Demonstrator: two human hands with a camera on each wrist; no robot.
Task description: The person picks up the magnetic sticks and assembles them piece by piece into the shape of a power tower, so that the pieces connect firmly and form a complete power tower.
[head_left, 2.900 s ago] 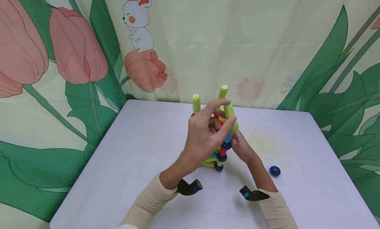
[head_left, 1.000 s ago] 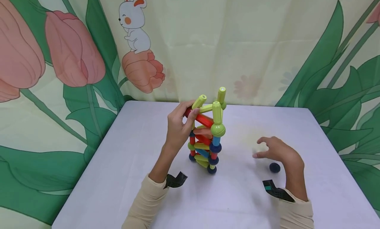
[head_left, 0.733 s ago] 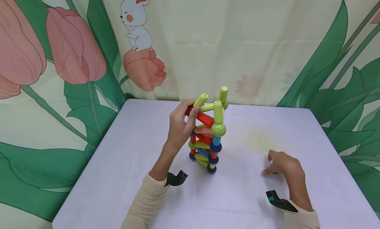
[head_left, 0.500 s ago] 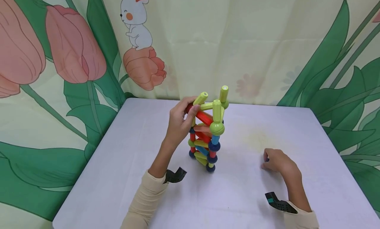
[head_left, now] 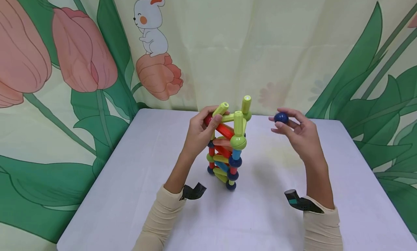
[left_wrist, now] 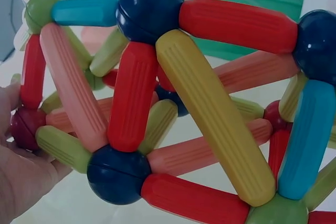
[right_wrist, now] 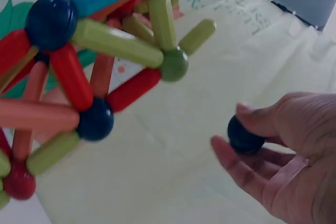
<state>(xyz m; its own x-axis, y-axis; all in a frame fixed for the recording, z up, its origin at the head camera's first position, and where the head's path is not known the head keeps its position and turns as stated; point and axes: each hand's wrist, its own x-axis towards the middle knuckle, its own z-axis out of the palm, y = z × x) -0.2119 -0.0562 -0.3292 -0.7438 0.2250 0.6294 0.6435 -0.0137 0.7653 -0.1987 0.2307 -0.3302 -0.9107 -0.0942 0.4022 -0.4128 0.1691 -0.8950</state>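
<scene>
A tower of coloured rods and balls stands upright on the table. Three light-green rods stick up from its top; the front one rises from a green ball. My left hand grips the tower's upper left corner, around a red ball that shows in the left wrist view. To the right of the tower, apart from it, my right hand pinches a dark blue ball between thumb and fingers, raised above the table. The right wrist view shows that blue ball held at the fingertips.
The white table has its back edge just behind the tower. Behind it hangs a curtain printed with tulips and a rabbit. A black strap-on camera sits at the left wrist, another at the right.
My right hand let go of the tower, picked the blue ball up from the table at the right and lifted it toward the tower's top. My left hand shifted to the upper left corner.
</scene>
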